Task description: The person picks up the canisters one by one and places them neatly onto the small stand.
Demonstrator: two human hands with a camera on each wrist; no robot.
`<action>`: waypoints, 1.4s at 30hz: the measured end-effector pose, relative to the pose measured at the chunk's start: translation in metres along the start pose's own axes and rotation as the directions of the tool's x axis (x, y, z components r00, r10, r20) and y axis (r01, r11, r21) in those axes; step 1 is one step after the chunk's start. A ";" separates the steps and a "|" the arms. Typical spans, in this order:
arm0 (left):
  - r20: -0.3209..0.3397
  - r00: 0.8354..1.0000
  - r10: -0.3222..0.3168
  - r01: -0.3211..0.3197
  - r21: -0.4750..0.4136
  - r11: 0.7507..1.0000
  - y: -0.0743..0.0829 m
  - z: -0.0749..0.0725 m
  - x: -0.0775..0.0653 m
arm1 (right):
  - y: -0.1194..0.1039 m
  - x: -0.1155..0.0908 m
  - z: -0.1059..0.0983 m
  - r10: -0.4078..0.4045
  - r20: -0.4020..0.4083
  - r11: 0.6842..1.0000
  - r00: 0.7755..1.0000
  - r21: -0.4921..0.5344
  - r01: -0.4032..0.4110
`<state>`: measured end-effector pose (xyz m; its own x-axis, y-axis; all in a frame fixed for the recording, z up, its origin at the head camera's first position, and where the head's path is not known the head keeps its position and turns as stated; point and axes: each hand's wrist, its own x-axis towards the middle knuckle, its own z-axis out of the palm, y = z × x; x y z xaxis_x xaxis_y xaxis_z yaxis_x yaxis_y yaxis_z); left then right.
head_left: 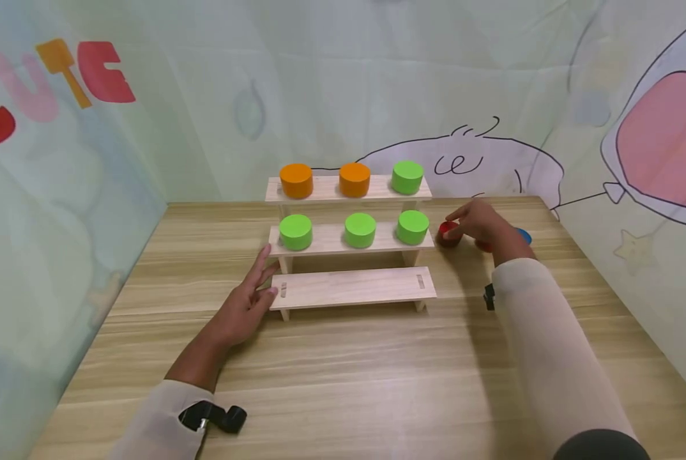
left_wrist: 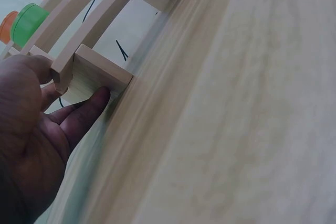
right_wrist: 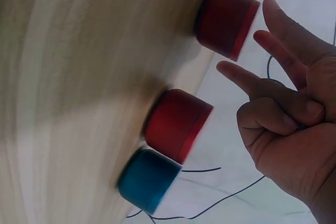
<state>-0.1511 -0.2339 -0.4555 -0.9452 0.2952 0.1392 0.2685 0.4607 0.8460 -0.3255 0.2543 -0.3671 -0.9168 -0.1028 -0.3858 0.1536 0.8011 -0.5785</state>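
My right hand (head_left: 480,223) reaches over a red cylinder (head_left: 449,237) standing right of a three-step wooden rack (head_left: 351,289). In the right wrist view, its fingertips hover just off the top of that red cylinder (right_wrist: 228,23), with nothing held between them. A second red cylinder (right_wrist: 178,125) and a blue cylinder (right_wrist: 148,180) stand side by side beyond, partly hidden by my hand in the head view. At the rack's left end, my left hand (head_left: 241,314) touches the lowest step with fairly straight fingers; the left wrist view shows fingertips against its leg (left_wrist: 102,72).
Two orange cylinders (head_left: 296,181) and a green cylinder (head_left: 407,178) stand on the top step. Three green cylinders (head_left: 359,230) line the middle step. The wooden table (head_left: 343,377) meets printed cloth walls (head_left: 216,115) at its back and sides.
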 end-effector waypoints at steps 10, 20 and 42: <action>0.007 1.000 -0.010 0.010 -0.027 1.000 0.002 0.000 -0.001 | 0.005 0.004 0.006 0.019 -0.006 0.997 1.000 0.073 -0.018; 0.005 1.000 -0.014 0.014 -0.030 0.999 0.001 -0.001 0.000 | 0.009 0.010 0.009 0.004 -0.027 0.999 1.000 0.050 -0.003; 0.007 1.000 -0.012 0.012 -0.052 0.999 0.000 -0.001 -0.001 | -0.005 0.001 0.015 -0.037 -0.409 0.977 0.912 0.179 0.120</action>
<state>-0.1503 -0.2345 -0.4549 -0.9471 0.2955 0.1256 0.2469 0.4204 0.8731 -0.3212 0.2412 -0.3756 -0.9924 0.1180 -0.0361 0.1059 0.6644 -0.7398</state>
